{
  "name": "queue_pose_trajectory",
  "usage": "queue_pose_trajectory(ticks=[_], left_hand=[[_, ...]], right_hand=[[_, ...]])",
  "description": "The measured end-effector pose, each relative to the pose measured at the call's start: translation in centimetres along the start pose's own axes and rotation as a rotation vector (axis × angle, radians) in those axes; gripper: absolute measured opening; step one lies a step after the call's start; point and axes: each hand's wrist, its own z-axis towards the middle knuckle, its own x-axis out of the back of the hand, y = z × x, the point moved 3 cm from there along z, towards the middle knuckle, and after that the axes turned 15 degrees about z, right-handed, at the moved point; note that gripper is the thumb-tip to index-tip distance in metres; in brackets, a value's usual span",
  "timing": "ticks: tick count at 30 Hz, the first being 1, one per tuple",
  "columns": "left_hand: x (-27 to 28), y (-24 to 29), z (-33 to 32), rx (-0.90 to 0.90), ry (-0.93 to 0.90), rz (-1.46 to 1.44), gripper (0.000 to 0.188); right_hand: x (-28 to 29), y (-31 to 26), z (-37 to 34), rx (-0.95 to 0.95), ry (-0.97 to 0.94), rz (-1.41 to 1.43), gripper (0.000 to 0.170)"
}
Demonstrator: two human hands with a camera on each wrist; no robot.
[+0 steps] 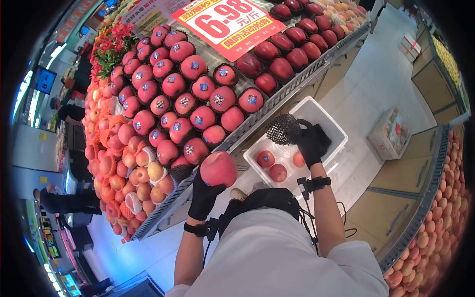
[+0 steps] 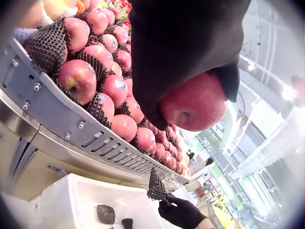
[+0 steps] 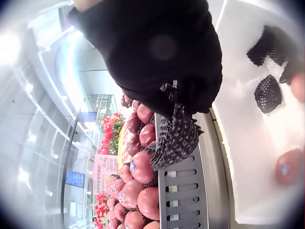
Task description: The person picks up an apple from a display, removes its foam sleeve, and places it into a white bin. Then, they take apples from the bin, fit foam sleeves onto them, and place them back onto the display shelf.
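Note:
My gloved left hand [image 1: 202,198] grips a large pink-red apple [image 1: 218,169] in front of the display's lower edge; the left wrist view shows fingers curled around the apple [image 2: 195,102]. My gloved right hand [image 1: 312,142] pinches a black foam net sleeve [image 1: 283,129] above a white foam box [image 1: 337,129]. In the right wrist view the net sleeve [image 3: 176,138] hangs from the fingers with no fruit showing in it. Inside the box lie several apples [image 1: 278,173], along with loose black nets [image 3: 268,93].
Rows of stickered apples [image 1: 184,104] in black nets fill the sloped display, bordered by a grey slotted rail [image 1: 277,99]. Darker red apples [image 1: 282,68] lie beyond, near a price sign [image 1: 228,24]. Another fruit stand [image 1: 430,237] is at right, and a packed crate [image 1: 391,132] sits on the floor.

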Motion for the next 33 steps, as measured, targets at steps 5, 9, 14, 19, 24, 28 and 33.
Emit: queue_pose_trajectory(ticks=[5,9,14,19,24,28,33], left_hand=[[-1.4,-0.5,1.0,0.026,-0.086,-0.083,0.083],[-2.2,-0.6,2.0,-0.004,-0.168,-0.121,0.083],[-3.2,1.0,2.0,-0.048,-0.238,-0.118,0.084],[-3.9,0.7,2.1,-0.024,-0.306,-0.128,0.083],[-3.6,1.0,2.2,-0.054,-0.299,-0.130,0.082],[-3.1,0.5,2.4,-0.046,-0.271,-0.140,0.081],[-2.5,1.6,2.4,-0.057,-0.232,-0.115,0.082]], right_hand=[[-3.8,-2.0,-0.9,0.096,-0.099,-0.046,0.031],[-6.2,-1.9,-1.4,0.165,-0.026,-0.008,0.026],[-9.8,-4.6,-3.2,0.584,0.112,-0.433,0.020],[-12.5,-6.4,-3.8,0.756,0.072,-0.666,0.020],[-14.2,-7.2,-4.2,0.686,-0.087,-0.635,0.024],[-14.8,-7.6,-4.3,0.571,-0.169,-0.587,0.024],[-14.4,-7.2,-4.2,0.294,-0.257,-0.495,0.025]])
